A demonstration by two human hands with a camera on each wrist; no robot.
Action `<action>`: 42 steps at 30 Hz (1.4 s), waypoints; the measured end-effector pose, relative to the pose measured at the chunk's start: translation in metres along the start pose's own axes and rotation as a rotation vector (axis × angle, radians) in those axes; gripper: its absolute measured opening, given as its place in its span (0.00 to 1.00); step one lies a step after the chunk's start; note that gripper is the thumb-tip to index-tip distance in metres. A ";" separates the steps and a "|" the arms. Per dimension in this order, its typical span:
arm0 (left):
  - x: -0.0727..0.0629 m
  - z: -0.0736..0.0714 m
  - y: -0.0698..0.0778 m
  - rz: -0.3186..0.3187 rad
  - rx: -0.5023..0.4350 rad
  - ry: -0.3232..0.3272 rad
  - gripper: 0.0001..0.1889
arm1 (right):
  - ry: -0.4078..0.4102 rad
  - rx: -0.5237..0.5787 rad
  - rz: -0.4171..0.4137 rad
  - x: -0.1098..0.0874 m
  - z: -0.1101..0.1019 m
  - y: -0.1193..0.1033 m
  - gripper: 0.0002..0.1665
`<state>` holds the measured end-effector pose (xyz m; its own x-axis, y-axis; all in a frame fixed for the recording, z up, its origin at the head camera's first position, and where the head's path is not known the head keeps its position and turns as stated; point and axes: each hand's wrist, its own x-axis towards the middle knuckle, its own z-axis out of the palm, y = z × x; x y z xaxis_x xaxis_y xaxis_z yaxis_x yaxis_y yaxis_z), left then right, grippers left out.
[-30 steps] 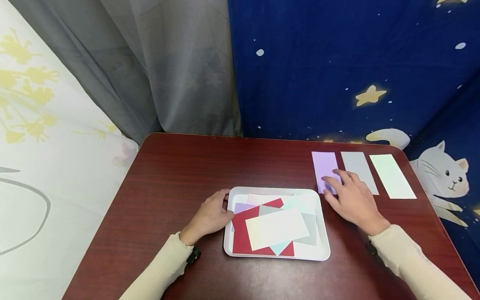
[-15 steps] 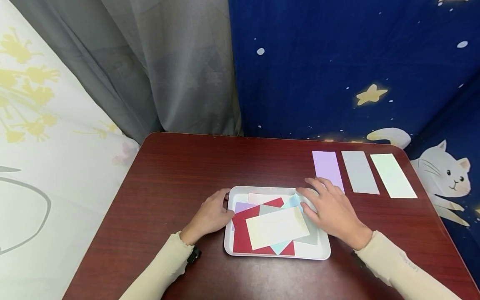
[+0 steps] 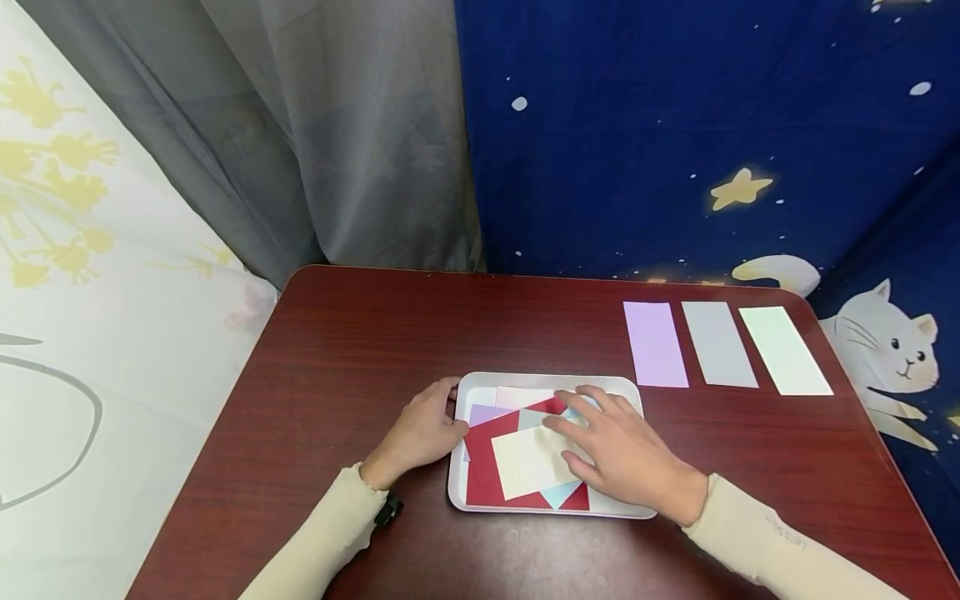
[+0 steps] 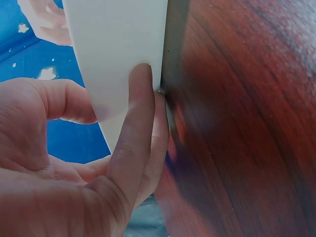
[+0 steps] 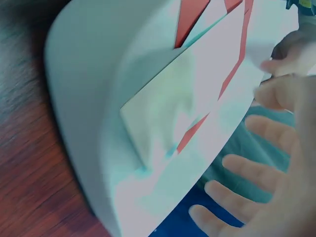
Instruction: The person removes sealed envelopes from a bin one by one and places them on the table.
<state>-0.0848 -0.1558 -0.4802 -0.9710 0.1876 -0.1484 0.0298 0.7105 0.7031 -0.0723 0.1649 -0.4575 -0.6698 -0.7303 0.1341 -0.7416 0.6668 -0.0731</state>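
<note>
A white tray point(image 3: 454, 492) lies on the table with several overlapping paper cards in it. The topmost is a cream card point(image 3: 525, 462), above a red card point(image 3: 478, 483) and others in grey, light blue, purple and pale pink. My left hand point(image 3: 422, 429) grips the tray's left side; in the left wrist view its thumb touches the rim and the fingers point(image 4: 142, 89) lie along the outer wall. Over the right part of the tray is my right hand point(image 3: 630, 458), fingers spread and holding nothing. It covers part of the cream card. The right wrist view shows those fingers apart from the cards.
Toward the table's back right corner a purple card point(image 3: 656, 343), a grey card point(image 3: 720, 343) and a pale green card point(image 3: 786, 350) lie side by side in a row. Grey and blue curtains point(image 3: 585, 167) hang behind the dark red table point(image 3: 360, 333).
My right hand has moved left from above the purple card to over the cards in the tray. The left hand and the tray stay where they were.
</note>
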 end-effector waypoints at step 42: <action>0.000 0.000 0.000 0.001 0.010 0.003 0.33 | -0.185 0.065 -0.120 0.002 0.001 -0.005 0.48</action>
<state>-0.0852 -0.1560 -0.4803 -0.9718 0.1857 -0.1455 0.0329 0.7174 0.6959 -0.0698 0.1595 -0.4582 -0.5677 -0.8224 -0.0375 -0.8130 0.5672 -0.1316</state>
